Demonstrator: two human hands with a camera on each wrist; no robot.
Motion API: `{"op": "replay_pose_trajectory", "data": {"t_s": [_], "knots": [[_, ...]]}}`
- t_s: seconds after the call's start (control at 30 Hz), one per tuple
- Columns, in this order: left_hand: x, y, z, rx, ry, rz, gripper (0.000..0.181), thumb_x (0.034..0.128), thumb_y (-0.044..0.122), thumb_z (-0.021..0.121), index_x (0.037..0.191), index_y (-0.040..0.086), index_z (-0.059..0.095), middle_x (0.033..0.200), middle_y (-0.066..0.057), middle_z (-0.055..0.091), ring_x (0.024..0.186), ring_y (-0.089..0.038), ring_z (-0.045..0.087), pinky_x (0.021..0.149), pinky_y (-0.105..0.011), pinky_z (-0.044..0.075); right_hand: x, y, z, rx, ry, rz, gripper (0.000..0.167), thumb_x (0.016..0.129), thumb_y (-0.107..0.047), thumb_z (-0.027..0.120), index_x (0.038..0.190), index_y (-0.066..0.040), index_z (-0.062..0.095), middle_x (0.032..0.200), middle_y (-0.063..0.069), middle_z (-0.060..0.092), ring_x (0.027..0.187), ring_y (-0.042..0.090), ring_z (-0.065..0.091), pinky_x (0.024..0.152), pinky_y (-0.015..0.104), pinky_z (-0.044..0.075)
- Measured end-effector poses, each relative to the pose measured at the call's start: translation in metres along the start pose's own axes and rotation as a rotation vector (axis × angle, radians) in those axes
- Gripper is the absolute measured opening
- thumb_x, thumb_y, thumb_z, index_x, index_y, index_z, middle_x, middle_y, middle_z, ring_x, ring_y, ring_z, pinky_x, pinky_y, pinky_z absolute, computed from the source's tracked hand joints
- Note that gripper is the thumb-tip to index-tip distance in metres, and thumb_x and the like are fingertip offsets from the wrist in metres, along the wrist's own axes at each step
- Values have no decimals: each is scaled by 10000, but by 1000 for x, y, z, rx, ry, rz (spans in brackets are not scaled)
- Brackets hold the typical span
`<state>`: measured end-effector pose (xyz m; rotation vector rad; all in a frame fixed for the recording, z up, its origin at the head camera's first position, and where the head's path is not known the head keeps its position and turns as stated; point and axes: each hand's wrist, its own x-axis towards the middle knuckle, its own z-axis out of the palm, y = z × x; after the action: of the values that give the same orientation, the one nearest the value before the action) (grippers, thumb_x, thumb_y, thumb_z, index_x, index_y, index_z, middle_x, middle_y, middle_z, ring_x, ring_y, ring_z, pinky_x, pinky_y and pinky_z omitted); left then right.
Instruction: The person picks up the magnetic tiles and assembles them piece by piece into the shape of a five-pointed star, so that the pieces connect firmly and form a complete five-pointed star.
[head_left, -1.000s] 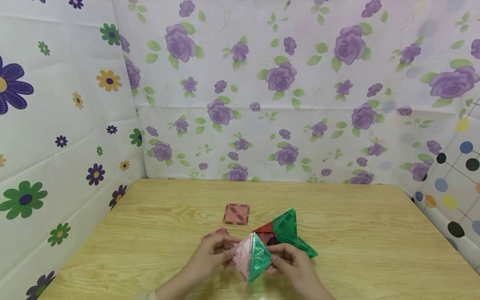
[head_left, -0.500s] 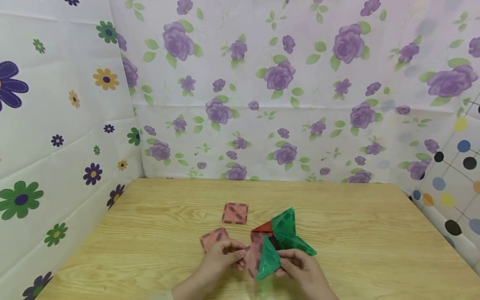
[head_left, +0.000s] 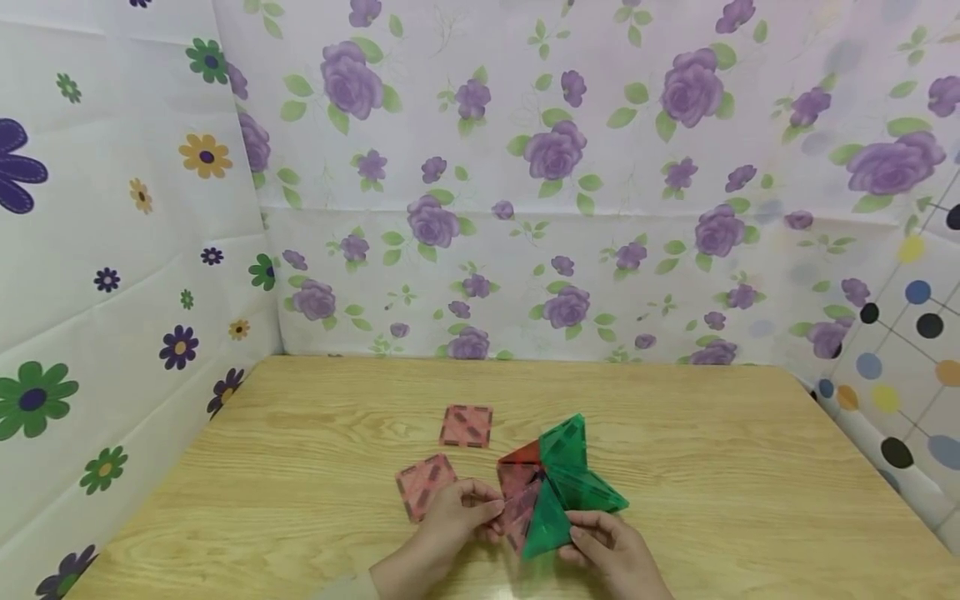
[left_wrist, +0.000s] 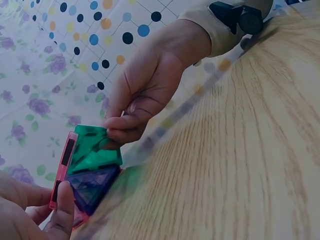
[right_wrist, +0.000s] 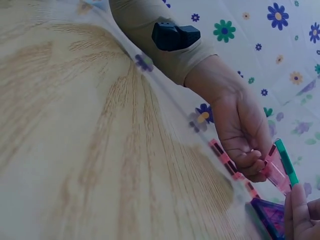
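Note:
My left hand (head_left: pixel 457 521) pinches the left side of a pink translucent magnetic tile (head_left: pixel 519 515). My right hand (head_left: pixel 617 552) pinches the outer edge of a green triangular magnetic tile (head_left: pixel 549 527), which meets the pink one along an edge. Both tiles are tilted up at the near side of a partly built shape. That shape has a pink base (head_left: pixel 517 477), a red triangle (head_left: pixel 522 453) and green pieces (head_left: pixel 566 443) spreading right. A blue-purple triangle (left_wrist: pixel 92 189) shows beneath the green tile in the left wrist view. Whether the held pair touches the shape all along is hidden.
Two loose pink square tiles lie flat on the wooden table (head_left: pixel 315 467): one farther back (head_left: pixel 466 426), one beside my left hand (head_left: pixel 424 486). Flower-printed cloth (head_left: pixel 480 167) hangs behind the table, with dotted cloth (head_left: pixel 900 375) at the right.
Both hands have carried the joined pink and green tiles rightward, up against the built shape, and the green face has turned. The nearer loose pink square is now more exposed.

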<state>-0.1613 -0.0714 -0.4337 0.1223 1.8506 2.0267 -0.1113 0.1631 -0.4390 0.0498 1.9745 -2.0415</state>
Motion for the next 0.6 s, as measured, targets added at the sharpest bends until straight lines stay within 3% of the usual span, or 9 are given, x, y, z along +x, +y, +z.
{"op": "replay_pose_trajectory", "data": {"t_s": [0.33,0.6], "knots": [[0,2,6,16,39,-8,188,926,31,600,1052,-108,601,781,-14,605,629,-69,613,603,-202,557,4,3,1,71,14,43,514,979,-134,547,1355,168,366,1100,84,618,911,104,668,828,225,545],[-4,1,7,-1,2,-16,237,922,40,606,1101,-114,583,926,-53,598,700,-93,628,668,-220,568,5,3,2,96,28,47,516,978,-125,546,1351,176,354,1150,110,586,928,109,661,845,234,544]]}}
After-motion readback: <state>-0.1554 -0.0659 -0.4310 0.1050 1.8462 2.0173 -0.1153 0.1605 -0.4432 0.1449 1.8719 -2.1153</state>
